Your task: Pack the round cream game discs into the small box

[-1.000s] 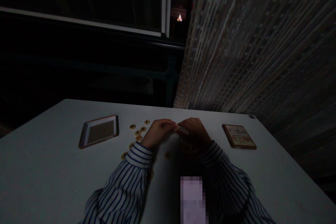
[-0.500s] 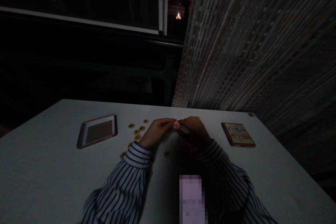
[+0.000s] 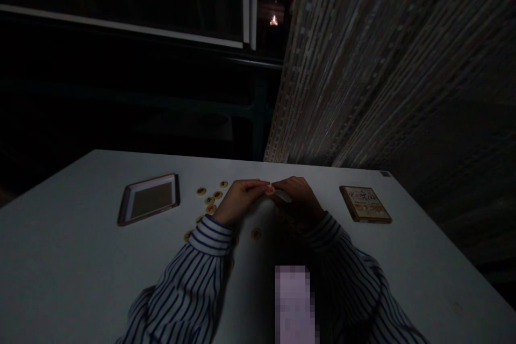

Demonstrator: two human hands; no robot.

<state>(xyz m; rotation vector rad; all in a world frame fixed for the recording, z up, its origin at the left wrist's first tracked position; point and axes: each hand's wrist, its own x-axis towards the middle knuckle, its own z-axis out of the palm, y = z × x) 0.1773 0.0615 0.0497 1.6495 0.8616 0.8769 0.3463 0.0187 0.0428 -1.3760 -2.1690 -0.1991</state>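
Note:
Between the fingertips of both hands is a round Chinese chess piece [image 3: 270, 190] with a red character facing me. My left hand [image 3: 241, 200] pinches it from the left, thumb and forefinger together. From the other side my right hand [image 3: 297, 199] grips it, its fingers curled in shadow. Several loose pieces [image 3: 209, 201] lie on the table left of my left hand, some partly covered by my sleeve. One more piece [image 3: 256, 234] rests between my forearms. Dim shapes under my right hand are too dark to make out.
An open shallow tin [image 3: 177, 200] lies on the left of the white table [image 3: 80, 258]. On the right is a flat box with a printed top [image 3: 367, 203]. A string curtain [image 3: 322, 91] hangs behind the table's far edge. A pixelated patch covers the front middle.
Both hands stay almost in place around the piece, which has tilted slightly. The whole view has shifted a little.

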